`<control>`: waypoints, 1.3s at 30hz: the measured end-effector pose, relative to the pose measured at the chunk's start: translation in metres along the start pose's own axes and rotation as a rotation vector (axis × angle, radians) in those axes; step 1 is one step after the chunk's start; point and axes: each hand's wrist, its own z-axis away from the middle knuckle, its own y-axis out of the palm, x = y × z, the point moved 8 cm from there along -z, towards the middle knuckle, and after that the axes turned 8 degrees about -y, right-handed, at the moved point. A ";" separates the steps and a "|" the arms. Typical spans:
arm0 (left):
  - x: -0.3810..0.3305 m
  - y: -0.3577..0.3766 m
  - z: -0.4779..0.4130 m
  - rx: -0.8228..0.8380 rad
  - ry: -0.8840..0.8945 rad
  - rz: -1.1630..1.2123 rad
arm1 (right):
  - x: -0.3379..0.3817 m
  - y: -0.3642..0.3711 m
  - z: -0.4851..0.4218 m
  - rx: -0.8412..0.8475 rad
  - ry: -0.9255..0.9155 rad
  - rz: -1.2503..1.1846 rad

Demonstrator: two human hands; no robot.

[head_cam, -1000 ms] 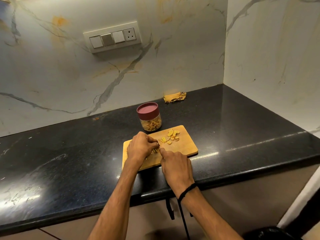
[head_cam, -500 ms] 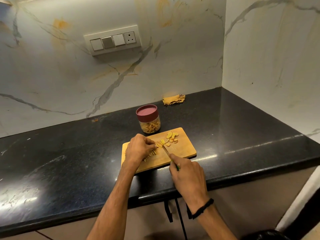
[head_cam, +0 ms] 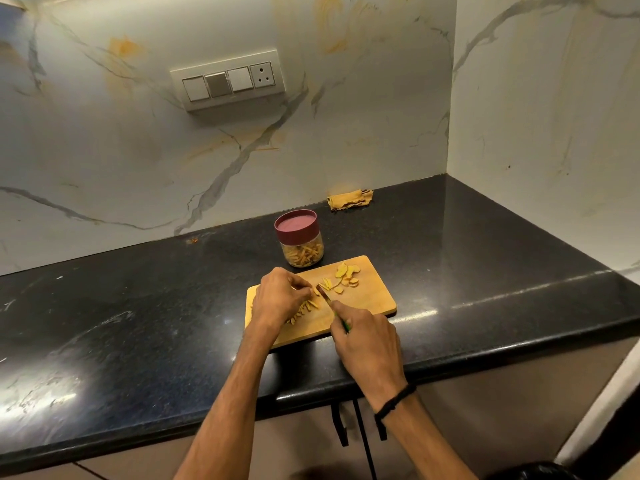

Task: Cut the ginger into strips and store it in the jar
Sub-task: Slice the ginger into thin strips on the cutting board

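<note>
A wooden cutting board [head_cam: 372,297] lies on the black counter. Round ginger slices [head_cam: 347,276] sit at its far side, and cut ginger strips [head_cam: 306,309] lie beside my left hand. My left hand [head_cam: 278,296] pinches a small ginger piece [head_cam: 316,291] on the board. My right hand [head_cam: 365,336] grips a knife with a green handle; the knife blade [head_cam: 325,296] points at that piece. A glass jar [head_cam: 302,252] with a maroon lid stands closed behind the board, with ginger strips inside.
A crumpled yellow cloth [head_cam: 349,199] lies at the back against the marble wall. A switch panel [head_cam: 228,83] is on the wall. The counter's front edge [head_cam: 450,367] runs just below my wrists, with cabinet handles [head_cam: 341,424] under it.
My right hand pulled back toward the counter's edge, exposing the knife blade. My left hand stayed on the ginger piece.
</note>
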 end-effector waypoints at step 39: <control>-0.002 0.007 -0.002 0.007 -0.063 -0.075 | 0.018 0.016 -0.013 0.050 -0.084 0.237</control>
